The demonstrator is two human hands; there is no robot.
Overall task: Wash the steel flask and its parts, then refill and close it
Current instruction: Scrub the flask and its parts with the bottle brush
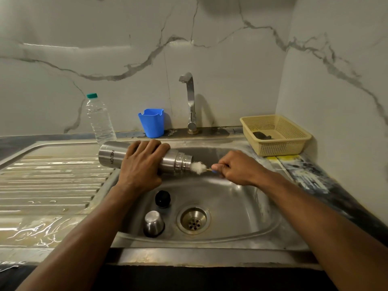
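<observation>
My left hand (141,164) grips the steel flask (111,154) around its middle and holds it sideways over the sink (241,208), open mouth pointing right. My right hand (233,167) pinches the handle of a bottle brush (198,167); its white bristles stick out of the flask's mouth. In the basin below, the black stopper (162,198) lies beside the steel cup lid (153,223), which stands upside down left of the drain (193,219).
A tap (190,101) rises behind the basin. A blue plastic holder (151,122) and a clear water bottle with a green cap (99,119) stand at the back left. A cream basket (275,135) sits at the right. A wet ribbed drainboard (50,185) spreads to the left.
</observation>
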